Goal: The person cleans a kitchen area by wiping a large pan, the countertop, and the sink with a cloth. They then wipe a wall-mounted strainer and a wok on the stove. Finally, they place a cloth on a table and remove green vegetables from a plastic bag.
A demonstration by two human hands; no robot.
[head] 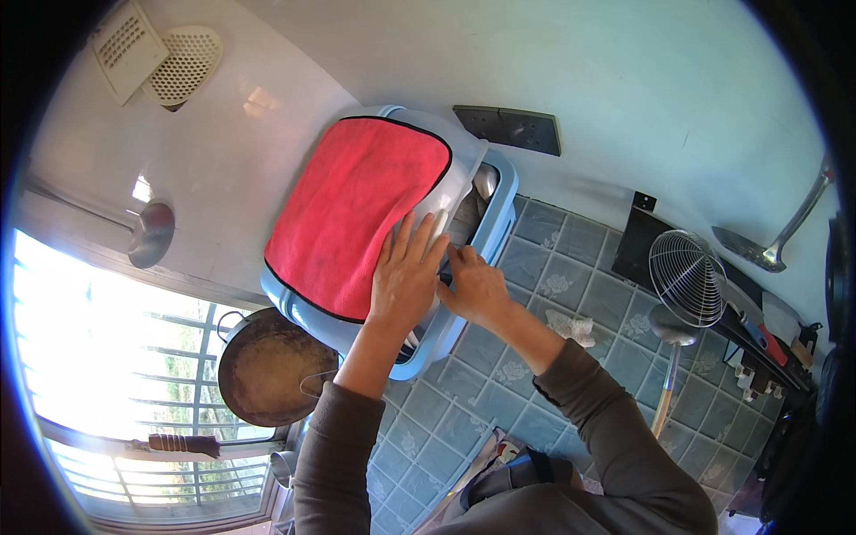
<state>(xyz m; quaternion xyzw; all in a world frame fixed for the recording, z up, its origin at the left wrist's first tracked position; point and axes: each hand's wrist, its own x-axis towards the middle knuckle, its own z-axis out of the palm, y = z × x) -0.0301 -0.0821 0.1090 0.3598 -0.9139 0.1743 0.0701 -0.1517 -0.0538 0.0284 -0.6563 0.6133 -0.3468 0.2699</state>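
Note:
A light-blue plastic dish storage box (509, 175) stands in the corner with its translucent domed lid (468, 157) partly raised at the front. A red cloth (361, 194) with black edging is spread over the lid. My left hand (406, 277) lies flat across the cloth's edge and the lid's front, fingers slightly spread. Just to its right, my right hand (478, 286) is at the front opening, fingers bent and pointing inward. What its fingertips touch is hidden. Through the gap, metal utensils (486, 180) show inside the box.
A large wok (277, 368) hangs left, by the barred window (167, 361). Black wall sockets (507, 129) are behind the box. On the right, a wire skimmer (687, 277), a ladle (674, 328) and a spatula (762, 251) hang near the wall. A crumpled white cloth (570, 328) lies against grey tiles.

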